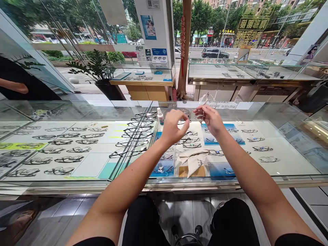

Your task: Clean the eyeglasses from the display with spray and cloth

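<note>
A pair of thin wire-rimmed eyeglasses (199,116) is pinched between the fingertips of my right hand (212,119), raised above the glass counter. To the left, apart from that pair, my left hand (175,126) is curled, thumb and forefinger brought together in a ring; nothing shows between them. Just beside it stands a small white spray bottle (160,117). Below the hands, a cream cleaning cloth (194,160) lies crumpled on the counter. A row of dark-framed eyeglasses (137,134) runs along the counter left of the bottle.
Under the glass top (289,136), many eyeglasses lie on white and blue panels. Further display counters (217,73), a potted plant (98,73) and a wooden post (183,51) stand beyond. Another person's arm (14,85) shows at far left.
</note>
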The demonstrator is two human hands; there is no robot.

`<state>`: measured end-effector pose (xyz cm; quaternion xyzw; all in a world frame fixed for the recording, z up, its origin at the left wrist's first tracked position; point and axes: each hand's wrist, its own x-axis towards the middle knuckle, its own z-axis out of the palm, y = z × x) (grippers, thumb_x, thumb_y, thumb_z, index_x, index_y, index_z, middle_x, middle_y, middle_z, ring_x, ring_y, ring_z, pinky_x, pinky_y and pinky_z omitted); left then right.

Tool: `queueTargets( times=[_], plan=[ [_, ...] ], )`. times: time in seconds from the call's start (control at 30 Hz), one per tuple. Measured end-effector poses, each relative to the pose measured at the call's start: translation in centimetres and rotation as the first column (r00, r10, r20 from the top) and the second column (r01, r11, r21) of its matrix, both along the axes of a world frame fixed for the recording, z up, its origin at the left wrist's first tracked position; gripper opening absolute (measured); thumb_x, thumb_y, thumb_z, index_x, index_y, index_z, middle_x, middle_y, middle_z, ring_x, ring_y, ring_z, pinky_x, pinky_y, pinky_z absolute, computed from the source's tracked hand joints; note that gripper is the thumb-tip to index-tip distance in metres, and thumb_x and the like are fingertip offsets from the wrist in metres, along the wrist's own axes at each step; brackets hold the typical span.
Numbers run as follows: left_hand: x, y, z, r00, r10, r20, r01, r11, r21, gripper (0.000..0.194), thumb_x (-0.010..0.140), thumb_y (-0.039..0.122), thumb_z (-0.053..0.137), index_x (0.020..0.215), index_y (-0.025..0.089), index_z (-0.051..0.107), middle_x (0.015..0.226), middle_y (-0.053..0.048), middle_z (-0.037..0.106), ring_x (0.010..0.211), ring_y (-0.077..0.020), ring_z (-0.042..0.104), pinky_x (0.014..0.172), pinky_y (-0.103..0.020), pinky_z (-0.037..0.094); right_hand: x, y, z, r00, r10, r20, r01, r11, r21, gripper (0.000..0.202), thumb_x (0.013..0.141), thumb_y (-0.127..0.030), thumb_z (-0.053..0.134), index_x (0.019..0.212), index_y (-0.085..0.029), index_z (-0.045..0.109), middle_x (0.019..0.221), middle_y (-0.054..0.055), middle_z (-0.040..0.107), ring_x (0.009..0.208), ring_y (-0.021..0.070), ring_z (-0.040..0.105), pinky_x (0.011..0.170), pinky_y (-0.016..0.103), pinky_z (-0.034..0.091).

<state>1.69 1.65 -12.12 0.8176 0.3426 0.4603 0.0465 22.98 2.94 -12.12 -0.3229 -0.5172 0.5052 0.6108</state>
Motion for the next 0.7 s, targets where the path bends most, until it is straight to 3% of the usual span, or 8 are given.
queueTargets(
  times=[0.07,0.13,0.23,0.3,0.37,0.47,0.6,0.7],
  plan=[
    [0.6,-0.9,-0.2,0.961,-0.242,-0.134,0.229,0.968,-0.105,0.016,0.104,0.032,0.057,0.093,0.023,0.064,0.095,-0.006,0.075,0.094,-0.0238,0.066,0.092,-0.041,0.05,0.0,0.1,0.0,1.0,-0.008,-0.012,0.008,1.0,0.004,0.036,0.08,-0.062,0.09,0.091,-0.028,0.083,0.101,0.004,0.084,0.089,0.0188,0.069,0.081,0.033,0.055],
    [1.2,-1.5,-0.7,0.875,-0.409,-0.26,0.353,0.905,-0.236,0.019,0.105,0.038,0.062,0.097,0.022,0.069,0.099,-0.006,0.078,0.095,-0.023,0.068,0.089,-0.037,0.05,0.0,0.1,0.1,1.0,-0.01,-0.015,0.011,1.0,0.004,0.037,0.079,-0.062,0.09,0.091,-0.028,0.082,0.1,0.004,0.084,0.087,0.0186,0.069,0.081,0.033,0.055],
    [2.0,-2.1,-1.6,0.743,-0.487,-0.459,0.345,0.867,-0.361,0.03,0.1,0.049,0.076,0.11,0.022,0.075,0.111,-0.008,0.08,0.106,-0.0273,0.071,0.089,-0.037,0.05,0.0,0.1,0.2,1.0,-0.007,-0.001,0.007,1.0,0.004,0.037,0.079,-0.063,0.089,0.091,-0.029,0.082,0.098,0.004,0.084,0.086,0.0186,0.069,0.082,0.034,0.056],
    [2.4,-2.2,-2.0,0.689,-0.48,-0.543,0.284,0.868,-0.407,0.029,0.1,0.044,0.076,0.118,0.021,0.077,0.117,-0.01,0.08,0.11,-0.0291,0.073,0.088,-0.036,0.05,0.0,0.0,0.3,1.0,-0.003,0.008,0.003,1.0,0.003,0.037,0.08,-0.063,0.089,0.091,-0.029,0.082,0.098,0.003,0.083,0.086,0.0185,0.069,0.082,0.034,0.057],
    [2.6,-2.2,-2.1,0.681,-0.479,-0.554,0.237,0.86,-0.451,0.023,0.104,0.034,0.069,0.121,0.021,0.077,0.119,-0.009,0.081,0.11,-0.0286,0.074,0.088,-0.036,0.05,0.0,0.0,0.3,1.0,-0.004,0.012,0.004,1.0,0.002,0.037,0.08,-0.063,0.088,0.091,-0.028,0.081,0.098,0.003,0.083,0.087,0.0184,0.069,0.082,0.033,0.057],
    [2.5,-2.3,-1.7,0.739,-0.51,-0.441,0.251,0.815,-0.523,0.024,0.106,0.027,0.057,0.12,0.021,0.076,0.119,-0.008,0.083,0.106,-0.0269,0.074,0.088,-0.036,0.05,0.0,-0.1,0.3,1.0,-0.011,0.025,0.011,1.0,-0.001,0.038,0.08,-0.063,0.087,0.092,-0.028,0.081,0.099,0.004,0.083,0.087,0.0186,0.069,0.082,0.034,0.057],
    [2.2,-2.2,-1.1,0.821,-0.556,-0.133,0.367,0.691,-0.623,0.026,0.106,0.028,0.05,0.118,0.022,0.072,0.113,-0.006,0.08,0.101,-0.0242,0.071,0.091,-0.036,0.051,0.0,-0.1,0.3,1.0,-0.006,0.025,0.006,1.0,0.003,0.037,0.081,-0.063,0.087,0.092,-0.028,0.08,0.099,0.004,0.083,0.088,0.0191,0.069,0.082,0.034,0.057],
    [2.0,-1.8,-1.3,0.849,-0.521,0.088,0.448,0.62,-0.644,0.022,0.105,0.033,0.05,0.114,0.023,0.068,0.115,-0.006,0.075,0.106,-0.0242,0.068,0.098,-0.038,0.052,0.0,-0.1,0.2,1.0,-0.008,0.029,0.007,1.0,0.008,0.038,0.082,-0.065,0.087,0.092,-0.029,0.08,0.1,0.004,0.083,0.09,0.0202,0.069,0.083,0.035,0.057]
  ],
)
